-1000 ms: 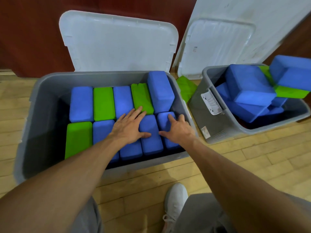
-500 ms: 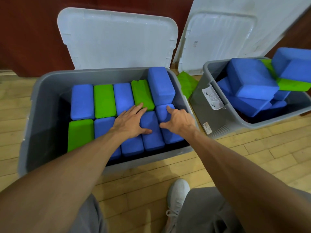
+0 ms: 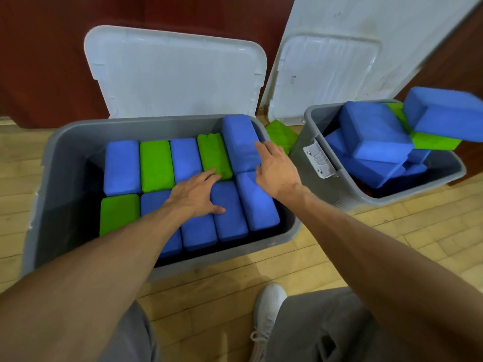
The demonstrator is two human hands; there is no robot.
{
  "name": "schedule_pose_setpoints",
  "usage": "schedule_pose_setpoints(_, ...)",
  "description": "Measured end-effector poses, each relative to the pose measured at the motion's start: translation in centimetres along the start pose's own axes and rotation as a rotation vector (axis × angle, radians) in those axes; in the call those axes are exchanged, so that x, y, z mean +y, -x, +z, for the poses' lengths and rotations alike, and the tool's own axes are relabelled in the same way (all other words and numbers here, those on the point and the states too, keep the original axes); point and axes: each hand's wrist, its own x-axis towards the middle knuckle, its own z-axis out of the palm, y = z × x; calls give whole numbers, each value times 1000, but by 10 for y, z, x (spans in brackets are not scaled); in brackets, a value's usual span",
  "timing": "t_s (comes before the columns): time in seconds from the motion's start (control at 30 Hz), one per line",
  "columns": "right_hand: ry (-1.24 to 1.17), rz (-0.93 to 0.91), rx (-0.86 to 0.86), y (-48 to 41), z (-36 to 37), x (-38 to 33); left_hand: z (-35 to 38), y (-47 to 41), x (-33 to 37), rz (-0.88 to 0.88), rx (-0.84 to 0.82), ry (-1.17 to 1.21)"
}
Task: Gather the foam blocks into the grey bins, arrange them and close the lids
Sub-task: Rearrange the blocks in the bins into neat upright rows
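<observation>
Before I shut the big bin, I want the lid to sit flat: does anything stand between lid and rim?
Yes. The tilted blue block in the back right corner sticks up to about the bin's rim, above its neighbours, with the right hand on it. The left hand rests on the lower blocks.

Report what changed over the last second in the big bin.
The right hand left the front-row blue foam block and moved back onto the raised blue foam block in the far right corner, fingers lying on it. The left hand stayed flat on the front row. The blocks, large grey plastic bin and its open white lid did not move.
</observation>
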Motion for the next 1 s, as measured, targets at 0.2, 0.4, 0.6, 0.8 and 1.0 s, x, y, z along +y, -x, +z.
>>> schedule_pose_setpoints(0.2, 32, -44, -165, -20, 31, -4, 0, -8, -2, 22, 87, -84)
schedule_pose_setpoints(0.4, 50, -37, -85, 1, 56, 7, 7, -21, -5, 38, 140, -149)
schedule_pose_setpoints(0.6, 75, -49, -64, -4, 67, 2, 18, -26, -17, 100, 104, -51)
schedule_pose_setpoints(0.8, 123, 0, -107, -27, 63, -2, 24, -25, -16, 96, 122, -25)
schedule_pose_setpoints(1.0, 128, -13, -132, -12, 62, -12, 18, -14, -24, 91, 151, -70)
